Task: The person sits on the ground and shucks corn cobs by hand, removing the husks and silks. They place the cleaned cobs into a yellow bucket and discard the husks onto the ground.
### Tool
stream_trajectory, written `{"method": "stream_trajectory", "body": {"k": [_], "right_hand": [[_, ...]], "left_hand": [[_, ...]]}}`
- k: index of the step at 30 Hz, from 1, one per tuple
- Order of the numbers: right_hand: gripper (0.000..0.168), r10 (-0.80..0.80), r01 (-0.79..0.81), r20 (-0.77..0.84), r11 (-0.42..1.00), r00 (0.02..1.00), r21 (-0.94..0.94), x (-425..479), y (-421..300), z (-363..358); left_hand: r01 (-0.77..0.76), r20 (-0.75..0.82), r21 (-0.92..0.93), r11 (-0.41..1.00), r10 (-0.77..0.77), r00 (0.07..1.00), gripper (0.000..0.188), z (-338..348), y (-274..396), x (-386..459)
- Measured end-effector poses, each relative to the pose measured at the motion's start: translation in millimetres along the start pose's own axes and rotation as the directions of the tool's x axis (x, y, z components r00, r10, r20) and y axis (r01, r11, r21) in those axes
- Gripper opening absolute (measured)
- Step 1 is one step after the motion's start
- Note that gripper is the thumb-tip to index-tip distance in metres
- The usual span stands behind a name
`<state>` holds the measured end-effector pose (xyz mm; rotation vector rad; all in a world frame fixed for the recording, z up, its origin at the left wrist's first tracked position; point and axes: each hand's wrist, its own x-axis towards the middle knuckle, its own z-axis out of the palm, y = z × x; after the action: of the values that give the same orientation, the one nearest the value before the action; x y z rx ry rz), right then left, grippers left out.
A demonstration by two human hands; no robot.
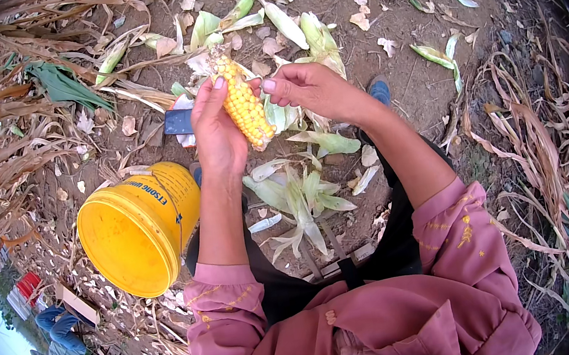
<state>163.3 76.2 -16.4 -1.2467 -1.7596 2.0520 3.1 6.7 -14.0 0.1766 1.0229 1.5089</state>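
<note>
My left hand holds a husked ear of yellow corn, its thumb on the upper part of the kernels. The ear is tilted, with its ragged end at the top. Just right of the ear is my right hand, thumb and fingertips drawn together; whether anything small is between them I cannot tell. Behind the left hand lies a dark flat object on something white and orange. Peeled green husks lie on the soil between my legs, and more husks lie beyond my hands.
A yellow plastic bucket leans at my left, its mouth towards me. Dry corn stalks cover the left side, and others lie at the right. Far at the lower left is another person, near a red container.
</note>
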Motion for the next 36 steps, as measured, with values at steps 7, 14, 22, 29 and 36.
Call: {"method": "stream_trajectory", "body": {"k": [7, 14, 22, 29, 36], "right_hand": [[0.023, -0.122, 0.109, -0.139, 0.990, 0.983, -0.093, -1.2, 3.4, -0.6], [0.026, -0.171, 0.218, -0.340, 0.971, 0.925, 0.103, 5.0, 7.7, 3.8], [0.027, -0.129, 0.181, -0.212, 0.953, 0.969, 0.245, 1.4, 0.6, 12.0], [0.020, -0.124, 0.173, -0.300, 0.974, 0.946, 0.144, 1.2, 0.0, 12.1], [0.009, -0.422, -0.062, -0.563, 0.759, 0.711, -0.648, -1.7, 0.5, -5.6]], "left_hand": [[0.035, 0.070, 0.018, 0.999, -0.036, 0.997, 0.031, -2.0, 3.0, -0.5], [0.033, 0.036, 0.007, 0.999, -0.033, 0.999, 0.030, 5.3, 1.3, -3.1], [0.028, 0.046, 0.054, 0.998, -0.030, 0.998, 0.026, 11.2, -2.9, -5.4], [0.054, 0.075, 0.041, 0.998, -0.057, 0.996, 0.026, 12.2, -3.8, -6.2], [0.066, 0.095, 0.048, 0.997, -0.071, 0.993, 0.038, 5.1, 1.8, -4.1]]}}
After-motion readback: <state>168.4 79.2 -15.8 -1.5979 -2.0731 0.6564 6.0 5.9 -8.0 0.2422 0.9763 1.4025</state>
